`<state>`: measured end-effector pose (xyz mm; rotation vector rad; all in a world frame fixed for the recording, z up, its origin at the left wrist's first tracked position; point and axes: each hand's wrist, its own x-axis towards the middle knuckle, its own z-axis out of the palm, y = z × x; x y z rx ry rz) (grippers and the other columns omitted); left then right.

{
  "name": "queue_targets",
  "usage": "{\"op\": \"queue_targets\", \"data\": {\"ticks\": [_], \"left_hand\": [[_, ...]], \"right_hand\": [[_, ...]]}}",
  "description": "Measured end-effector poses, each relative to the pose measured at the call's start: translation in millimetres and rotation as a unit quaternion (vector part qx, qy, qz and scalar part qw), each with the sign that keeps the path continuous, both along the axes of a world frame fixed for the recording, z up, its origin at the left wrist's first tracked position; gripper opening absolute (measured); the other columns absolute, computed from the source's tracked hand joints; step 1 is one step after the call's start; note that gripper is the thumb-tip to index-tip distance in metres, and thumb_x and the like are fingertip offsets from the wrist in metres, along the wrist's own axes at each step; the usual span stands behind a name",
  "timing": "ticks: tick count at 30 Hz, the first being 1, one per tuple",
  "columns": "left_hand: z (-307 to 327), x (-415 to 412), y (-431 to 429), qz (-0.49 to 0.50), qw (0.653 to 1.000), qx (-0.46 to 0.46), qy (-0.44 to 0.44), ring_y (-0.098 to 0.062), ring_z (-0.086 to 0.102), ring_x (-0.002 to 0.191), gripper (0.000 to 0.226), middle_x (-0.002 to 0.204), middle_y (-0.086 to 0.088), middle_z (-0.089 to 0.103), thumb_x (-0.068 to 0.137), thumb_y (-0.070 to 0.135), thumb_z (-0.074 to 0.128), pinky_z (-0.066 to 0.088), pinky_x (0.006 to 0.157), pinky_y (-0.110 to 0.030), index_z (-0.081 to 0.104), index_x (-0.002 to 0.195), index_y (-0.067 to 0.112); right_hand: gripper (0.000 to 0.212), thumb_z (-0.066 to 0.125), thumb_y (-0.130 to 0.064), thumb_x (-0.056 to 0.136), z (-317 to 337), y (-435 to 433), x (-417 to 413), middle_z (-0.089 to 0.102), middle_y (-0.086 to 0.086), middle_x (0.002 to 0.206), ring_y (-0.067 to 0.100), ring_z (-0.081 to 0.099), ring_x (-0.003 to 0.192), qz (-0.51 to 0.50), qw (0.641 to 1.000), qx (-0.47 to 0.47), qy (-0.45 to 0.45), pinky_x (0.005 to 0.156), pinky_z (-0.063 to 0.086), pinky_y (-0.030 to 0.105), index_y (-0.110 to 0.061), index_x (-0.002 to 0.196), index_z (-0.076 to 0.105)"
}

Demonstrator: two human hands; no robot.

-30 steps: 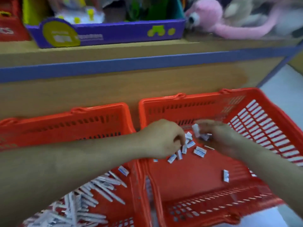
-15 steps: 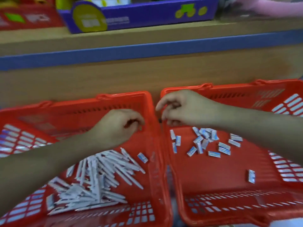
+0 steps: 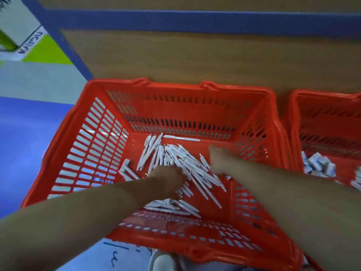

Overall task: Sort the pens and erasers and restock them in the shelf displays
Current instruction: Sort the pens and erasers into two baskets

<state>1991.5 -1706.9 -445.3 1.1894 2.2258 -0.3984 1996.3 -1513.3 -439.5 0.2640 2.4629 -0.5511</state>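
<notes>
**A:** From the head view, which way did the pens lie from the hands?

**B:** The pens (image 3: 192,169) were heaped on the floor of the left basket (image 3: 175,86), right under both hands. Most ran far-left to near-right. The left hand (image 3: 168,180) sat knuckles-up mid-heap, nearer the bulk. The right hand (image 3: 215,159) was at the heap's far right edge.

**A:** Fingers?

**B:** Blurred and turned down into the pile. I couldn't tell whether either hand held a pen.

**A:** The erasers?

**B:** The erasers (image 3: 316,165) were piled in the right basket (image 3: 322,94), well apart from the pens, beyond the right forearm.

**A:** Room to work?

**B:** The slotted walls were close around, and the wooden shelf front (image 3: 195,55) stood just behind. Straight up looked like the clearest way out.
</notes>
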Motion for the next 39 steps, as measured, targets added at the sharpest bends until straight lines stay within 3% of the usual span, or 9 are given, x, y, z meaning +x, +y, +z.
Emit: {"op": "queue_targets", "data": {"ticks": [7, 12, 15, 20, 25, 28, 31, 36, 39], "left_hand": [[-4, -16, -7, 0.033, 0.998, 0.061, 0.011, -0.028, 0.059, 0.101, 0.040, 0.112, -0.006, 0.058, 0.081, 0.028, 0.066, 0.053, 0.076, -0.037, 0.052, 0.117, 0.017], [21, -52, -32, 0.316, 0.922, 0.220, -0.038, -0.019, 0.060, 0.079, 0.022, 0.086, -0.005, 0.066, 0.070, 0.030, 0.070, 0.053, 0.071, -0.031, 0.066, 0.089, 0.019], [28, -69, -63, 0.379, 0.916, 0.132, -0.020, -0.019, 0.063, 0.081, 0.006, 0.080, -0.006, 0.069, 0.072, 0.018, 0.063, 0.049, 0.069, -0.024, 0.068, 0.074, 0.015], [21, -62, -99, 0.401, 0.910, -0.055, -0.093, -0.019, 0.056, 0.086, 0.026, 0.108, -0.011, 0.065, 0.091, 0.013, 0.048, 0.049, 0.081, -0.029, 0.065, 0.108, 0.005], [18, -45, -96, 0.320, 0.923, -0.145, -0.154, -0.018, 0.053, 0.074, 0.029, 0.093, -0.010, 0.067, 0.088, 0.021, 0.053, 0.043, 0.057, -0.026, 0.061, 0.107, 0.000], [13, -42, -94, 0.306, 0.933, -0.118, -0.150, -0.019, 0.053, 0.072, 0.033, 0.101, -0.013, 0.065, 0.088, 0.015, 0.054, 0.043, 0.060, -0.029, 0.051, 0.119, 0.002], [11, -43, -88, 0.294, 0.937, -0.090, -0.166, -0.015, 0.047, 0.060, 0.042, 0.074, -0.004, 0.051, 0.091, 0.012, 0.051, 0.036, 0.048, -0.027, 0.033, 0.129, 0.010], [0, -49, -103, 0.296, 0.940, 0.035, -0.167, -0.019, 0.060, 0.090, 0.049, 0.115, -0.008, 0.063, 0.092, 0.014, 0.053, 0.050, 0.078, -0.031, 0.038, 0.136, 0.029], [4, -47, -104, 0.301, 0.936, 0.103, -0.151, -0.026, 0.061, 0.092, 0.058, 0.111, -0.012, 0.064, 0.092, 0.011, 0.053, 0.043, 0.076, -0.022, 0.030, 0.143, 0.029]], "right_hand": [[0.037, 0.044, -0.009, 0.090, -27, -7, 27, 0.053, 0.017, 0.128, 0.033, 0.050, 0.120, 0.063, 0.980, 0.187, 0.019, 0.101, 0.040, 0.038, -0.015, 0.126, 0.050], [0.034, 0.041, -0.005, 0.088, -31, -7, 24, 0.061, 0.015, 0.123, 0.032, 0.058, 0.115, 0.021, 0.984, 0.175, 0.019, 0.094, 0.047, 0.037, -0.010, 0.116, 0.060], [0.026, 0.053, -0.018, 0.086, -29, -12, 20, 0.063, 0.015, 0.118, 0.032, 0.061, 0.111, -0.014, 0.990, 0.136, 0.030, 0.087, 0.049, 0.035, -0.010, 0.110, 0.060], [0.007, 0.062, -0.017, 0.082, -16, -34, -3, 0.065, 0.010, 0.090, 0.030, 0.061, 0.088, -0.100, 0.985, -0.051, 0.129, 0.071, 0.043, 0.033, -0.016, 0.085, 0.056], [0.020, 0.052, -0.006, 0.087, -8, -84, 4, 0.063, 0.001, 0.106, 0.011, 0.053, 0.065, 0.027, 0.967, -0.245, 0.070, 0.057, 0.041, 0.024, -0.017, 0.098, 0.064], [0.045, 0.051, -0.003, 0.087, -20, -107, 18, 0.052, 0.002, 0.124, 0.020, 0.057, 0.102, 0.206, 0.955, -0.204, 0.055, 0.080, 0.045, 0.028, -0.024, 0.126, 0.060], [0.052, 0.052, -0.006, 0.086, -28, -112, 22, 0.042, 0.003, 0.135, 0.027, 0.055, 0.110, 0.298, 0.943, -0.126, 0.073, 0.082, 0.044, 0.028, -0.025, 0.135, 0.053], [0.063, 0.048, 0.004, 0.083, -25, -93, 19, 0.038, 0.004, 0.145, 0.031, 0.048, 0.122, 0.249, 0.963, -0.058, 0.090, 0.094, 0.042, 0.033, -0.028, 0.137, 0.049], [0.079, 0.046, 0.013, 0.078, -28, -77, 22, 0.028, 0.002, 0.156, 0.025, 0.037, 0.138, 0.153, 0.976, -0.113, 0.105, 0.105, 0.036, 0.027, -0.031, 0.143, 0.040]]}}
